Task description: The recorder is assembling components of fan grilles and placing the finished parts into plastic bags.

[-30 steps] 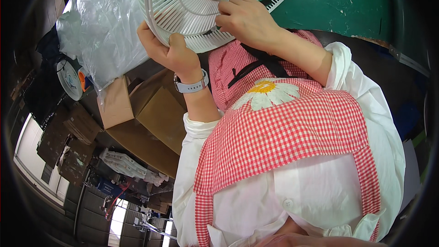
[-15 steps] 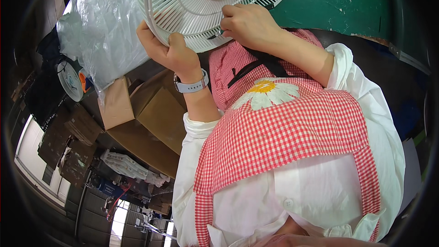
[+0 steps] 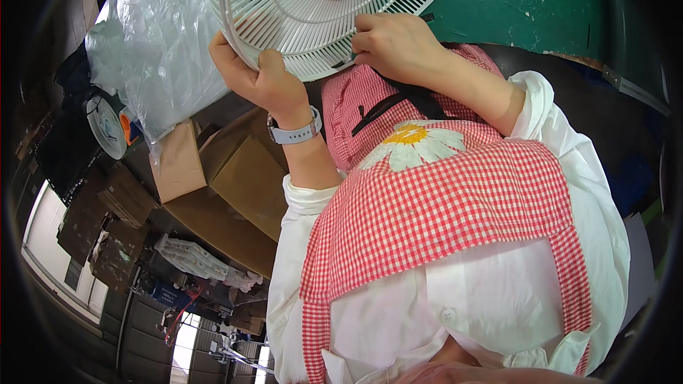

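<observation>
A white plastic fan grille (image 3: 313,14) fills the upper middle of the view, a round slatted guard with an open hub ring near its centre, held above a green worktop (image 3: 541,0). Both hands have it by its lower rim. The left hand (image 3: 267,85) comes up from below and to the left, its fingers (image 3: 222,50) curled over the outer edge of the rim while the thumb presses on the slats facing the person; a pale grey wristwatch (image 3: 295,131) sits on that wrist. The right hand (image 3: 398,46) closes on the rim just to the right, knuckles bent, fingertips tucked into or behind the slats so that how they pinch is hidden. The 2 hands sit near each other on the same arc of rim, so the bulk of the grille lies up and away from both sets of fingers, with its face tilted toward the person. A sheet of clear crumpled plastic wrap (image 3: 156,43) hangs at the grille's left side. Below it stand brown cardboard boxes (image 3: 235,171), and further left a small round fan (image 3: 107,124) shows. The person wears a red gingham apron (image 3: 441,220) with a daisy over white sleeves.
</observation>
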`<state>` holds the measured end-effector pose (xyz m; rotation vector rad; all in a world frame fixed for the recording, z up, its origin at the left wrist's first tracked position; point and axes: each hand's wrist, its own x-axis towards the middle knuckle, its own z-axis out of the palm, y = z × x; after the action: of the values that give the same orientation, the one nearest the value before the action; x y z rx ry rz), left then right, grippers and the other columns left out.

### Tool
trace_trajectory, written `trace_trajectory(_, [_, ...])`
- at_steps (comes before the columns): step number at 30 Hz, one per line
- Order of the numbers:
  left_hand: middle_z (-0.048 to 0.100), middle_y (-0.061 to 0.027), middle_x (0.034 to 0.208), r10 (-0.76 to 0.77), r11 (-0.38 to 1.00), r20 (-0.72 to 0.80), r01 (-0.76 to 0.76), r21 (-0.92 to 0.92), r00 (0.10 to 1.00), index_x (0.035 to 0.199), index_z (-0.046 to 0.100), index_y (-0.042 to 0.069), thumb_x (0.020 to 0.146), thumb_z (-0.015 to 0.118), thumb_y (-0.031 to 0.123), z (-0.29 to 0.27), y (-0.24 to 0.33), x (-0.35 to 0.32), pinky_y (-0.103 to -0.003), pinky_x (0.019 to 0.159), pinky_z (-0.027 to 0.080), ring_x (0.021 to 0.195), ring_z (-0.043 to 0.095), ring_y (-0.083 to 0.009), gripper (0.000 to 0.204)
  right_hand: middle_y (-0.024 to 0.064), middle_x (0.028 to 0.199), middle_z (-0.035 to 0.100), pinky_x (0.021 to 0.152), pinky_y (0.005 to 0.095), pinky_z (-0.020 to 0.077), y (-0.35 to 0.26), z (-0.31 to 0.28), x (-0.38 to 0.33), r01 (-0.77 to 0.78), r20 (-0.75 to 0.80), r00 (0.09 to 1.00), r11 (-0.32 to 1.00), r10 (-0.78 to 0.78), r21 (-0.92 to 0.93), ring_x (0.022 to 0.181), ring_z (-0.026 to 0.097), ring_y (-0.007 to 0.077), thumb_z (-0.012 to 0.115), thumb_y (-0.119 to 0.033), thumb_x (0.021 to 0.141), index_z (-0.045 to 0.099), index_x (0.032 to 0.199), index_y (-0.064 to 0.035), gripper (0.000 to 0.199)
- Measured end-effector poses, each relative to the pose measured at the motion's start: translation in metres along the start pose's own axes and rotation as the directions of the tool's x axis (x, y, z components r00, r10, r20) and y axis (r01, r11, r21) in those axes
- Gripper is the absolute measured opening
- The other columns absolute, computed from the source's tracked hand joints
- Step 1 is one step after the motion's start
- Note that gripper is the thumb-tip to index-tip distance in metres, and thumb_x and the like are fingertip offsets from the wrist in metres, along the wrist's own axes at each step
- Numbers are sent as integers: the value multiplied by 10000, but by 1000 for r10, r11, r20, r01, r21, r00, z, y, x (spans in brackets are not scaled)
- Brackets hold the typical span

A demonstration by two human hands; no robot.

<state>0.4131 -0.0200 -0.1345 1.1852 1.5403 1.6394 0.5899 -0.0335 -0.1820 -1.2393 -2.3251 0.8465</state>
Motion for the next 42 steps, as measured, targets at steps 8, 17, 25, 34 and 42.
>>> trace_trajectory(8, [524, -72, 947, 15, 999, -3, -15, 33, 1000, 1046, 503, -57, 612, 403, -56, 3, 2, -1, -218, 843, 398, 824, 497, -150, 446, 45, 829, 580, 660, 383, 517, 4, 11, 9, 49, -45, 997, 991, -55, -121, 788, 638, 236, 716, -182, 731, 654, 738, -92, 109])
trace_trajectory(17, [541, -81, 953, 10, 1000, 5, -10, 26, 1000, 1056, 498, -57, 621, 402, -66, 2, 3, -1, -232, 849, 419, 833, 520, -157, 446, 48, 841, 587, 658, 386, 515, 5, 13, 18, 120, -162, 974, 966, -160, -230, 783, 638, 239, 714, -178, 738, 659, 754, -87, 107])
trace_trajectory(25, [558, -90, 968, -13, 1000, -3, 13, -3, 1000, 1060, 502, -56, 631, 408, -64, 2, 1, 1, -255, 877, 435, 855, 546, -169, 439, 48, 838, 587, 673, 383, 518, 5, 2, -1, -8, 10, 1000, 998, 9, -55, 793, 638, 241, 727, -192, 733, 670, 768, -90, 122])
trace_trajectory(34, [553, -83, 961, -13, 1000, -5, 13, 7, 1000, 1051, 507, -53, 633, 406, -68, 5, 4, -1, -252, 869, 431, 848, 535, -164, 430, 56, 843, 591, 683, 387, 520, 9, 11, 9, 58, -59, 996, 986, -68, -156, 800, 640, 245, 722, -193, 737, 653, 734, -79, 133])
trace_trajectory(42, [554, -85, 959, -26, 999, -13, 25, -23, 1000, 1044, 511, -56, 636, 398, -71, 3, 1, -1, -254, 871, 429, 846, 538, -164, 424, 55, 844, 590, 682, 391, 519, 15, 5, 12, 139, -183, 967, 971, -175, -195, 798, 638, 248, 718, -187, 738, 658, 760, -77, 127])
